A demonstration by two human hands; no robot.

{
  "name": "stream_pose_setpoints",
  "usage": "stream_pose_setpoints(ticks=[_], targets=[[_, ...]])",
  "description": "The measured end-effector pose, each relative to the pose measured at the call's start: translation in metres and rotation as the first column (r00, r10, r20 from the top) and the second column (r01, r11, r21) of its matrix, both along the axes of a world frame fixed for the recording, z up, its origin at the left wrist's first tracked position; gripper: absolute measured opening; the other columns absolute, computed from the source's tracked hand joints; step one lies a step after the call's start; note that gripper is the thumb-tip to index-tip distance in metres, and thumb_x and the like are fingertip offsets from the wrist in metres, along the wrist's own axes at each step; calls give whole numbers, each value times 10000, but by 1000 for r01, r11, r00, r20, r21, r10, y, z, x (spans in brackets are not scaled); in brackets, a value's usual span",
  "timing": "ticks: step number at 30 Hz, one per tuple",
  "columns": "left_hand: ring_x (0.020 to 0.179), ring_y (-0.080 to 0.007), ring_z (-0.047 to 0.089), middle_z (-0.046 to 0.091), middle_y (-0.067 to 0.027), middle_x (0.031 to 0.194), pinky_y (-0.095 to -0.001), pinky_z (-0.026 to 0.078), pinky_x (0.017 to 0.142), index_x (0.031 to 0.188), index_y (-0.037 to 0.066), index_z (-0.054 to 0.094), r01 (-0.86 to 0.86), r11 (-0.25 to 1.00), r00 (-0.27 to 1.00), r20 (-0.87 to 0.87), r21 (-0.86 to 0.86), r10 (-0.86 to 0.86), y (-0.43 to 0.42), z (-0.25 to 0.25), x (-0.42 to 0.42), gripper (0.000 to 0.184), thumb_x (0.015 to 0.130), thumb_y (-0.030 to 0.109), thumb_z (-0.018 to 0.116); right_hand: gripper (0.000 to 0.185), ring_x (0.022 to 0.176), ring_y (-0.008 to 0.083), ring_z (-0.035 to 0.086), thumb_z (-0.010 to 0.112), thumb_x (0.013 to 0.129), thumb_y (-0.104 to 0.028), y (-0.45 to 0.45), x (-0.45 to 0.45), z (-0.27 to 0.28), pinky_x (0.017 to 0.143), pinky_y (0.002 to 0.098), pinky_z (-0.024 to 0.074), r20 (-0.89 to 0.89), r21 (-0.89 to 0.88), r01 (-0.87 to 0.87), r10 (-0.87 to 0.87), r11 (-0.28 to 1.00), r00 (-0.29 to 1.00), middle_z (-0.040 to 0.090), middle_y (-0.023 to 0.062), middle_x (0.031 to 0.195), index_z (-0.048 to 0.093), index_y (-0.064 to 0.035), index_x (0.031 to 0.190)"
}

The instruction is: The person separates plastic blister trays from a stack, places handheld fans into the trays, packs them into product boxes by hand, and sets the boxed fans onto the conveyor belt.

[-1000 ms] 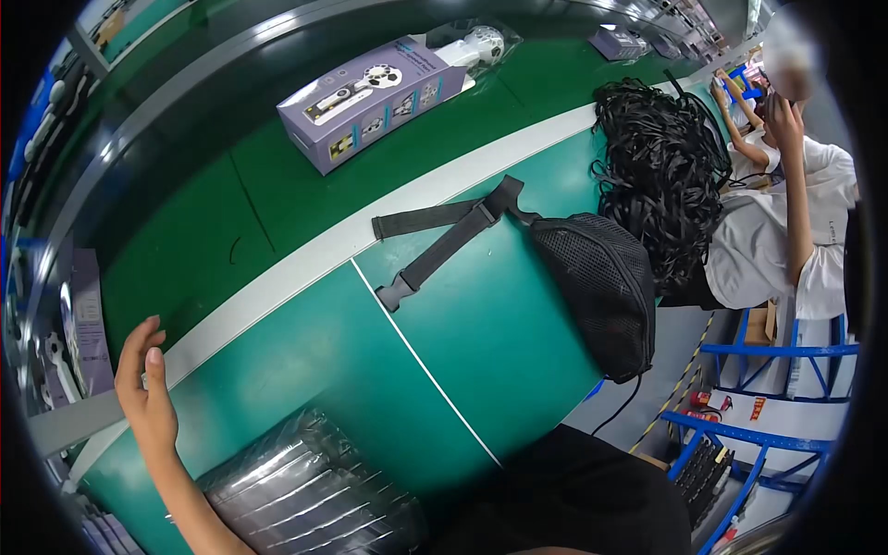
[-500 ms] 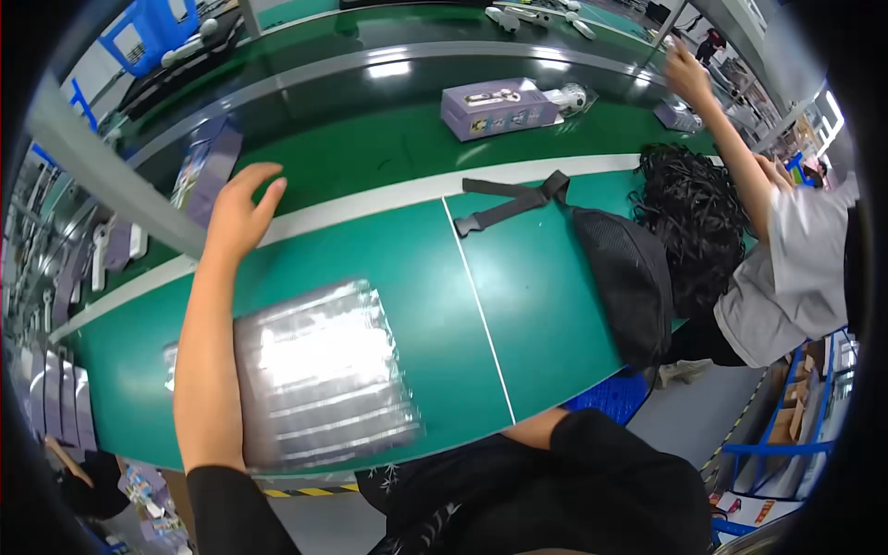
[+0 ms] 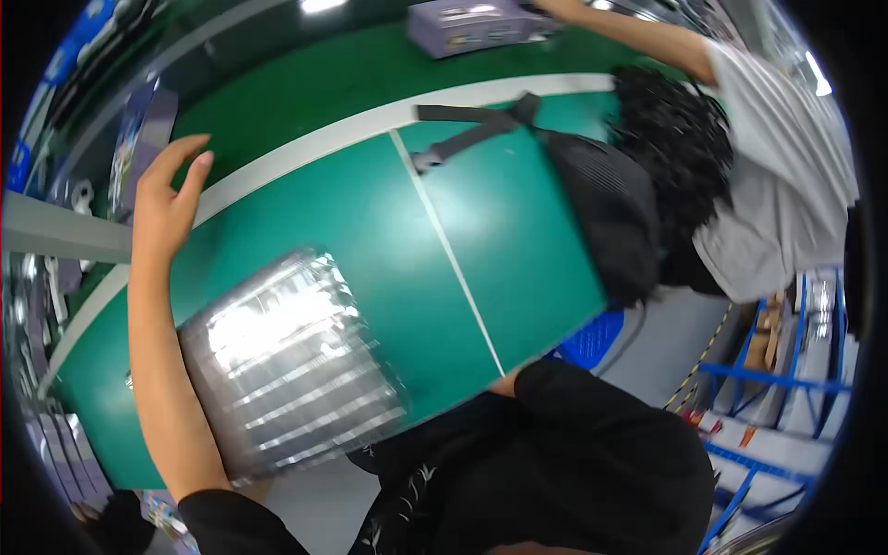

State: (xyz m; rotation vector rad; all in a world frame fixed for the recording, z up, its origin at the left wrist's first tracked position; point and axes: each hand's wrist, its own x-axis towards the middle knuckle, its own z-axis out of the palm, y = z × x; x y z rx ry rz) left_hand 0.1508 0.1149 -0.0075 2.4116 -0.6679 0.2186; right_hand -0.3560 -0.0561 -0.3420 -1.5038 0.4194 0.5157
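My left hand (image 3: 169,199) is raised over the far side of the green table, thumb and fingers apart, holding nothing. It is closest to an upright purple printed box (image 3: 148,139) just beyond it. Beneath and right of my left forearm lies a stack of clear plastic bags (image 3: 296,361), glaring under the light. My right hand is hidden below the table's near edge; only a bit of the forearm and the black sleeve (image 3: 592,407) show.
A co-worker in a grey shirt (image 3: 786,176) leans in at right, one hand (image 3: 560,7) at a purple box (image 3: 472,26). A black mesh bag (image 3: 597,199) with a buckled strap (image 3: 462,139) lies nearby. A metal post (image 3: 65,227) stands at left; blue shelving (image 3: 772,379) is at right.
My view has turned, shifting the table scene left and up. The co-worker's hand has come from the far right to the purple box. My left hand stays open.
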Motion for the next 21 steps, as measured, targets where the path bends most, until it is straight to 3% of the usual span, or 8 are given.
stream_pose_setpoints(ticks=[7,11,13,17,21], targets=[[1098,-283,624,668,-156,1141,-340,453,962,1104,-8,662,57,998,996,-76,40,-54,-5,11,-6,253,904,147,648,272,901,349,643,585,918,-187,-67,-13,42,805,422,517,-263,21,-29,34,999,964,670,175,997,643,-37,1138],[1103,-278,624,669,-154,1143,-339,452,965,1104,-7,664,41,998,998,-58,39,-39,4,10,4,257,899,148,652,273,897,347,646,586,919,-189,-91,-28,47,804,422,518,-299,-12,35,-37,999,953,673,174,991,644,-38,1138],[1102,-274,625,670,-151,1141,-338,454,962,1105,-5,664,-6,999,999,-32,40,7,11,7,-5,260,899,152,651,273,895,347,647,586,919,-190,-104,-38,41,803,422,518,-285,-12,41,-43,999,958,674,173,988,645,-38,1139],[1113,-260,613,665,-124,1164,-340,459,961,1118,6,659,166,975,984,35,144,-173,12,6,5,264,936,190,612,274,890,345,649,587,920,-192,-75,-22,-4,802,421,520,-173,106,18,1,994,985,677,172,982,646,-39,1139],[1052,-321,623,668,-153,1107,-369,479,917,1070,16,668,124,988,986,99,95,-133,28,2,1,282,920,249,616,275,885,344,652,588,920,-194,-37,44,-29,801,420,521,-16,231,-120,127,966,992,680,170,976,648,-39,1140]])
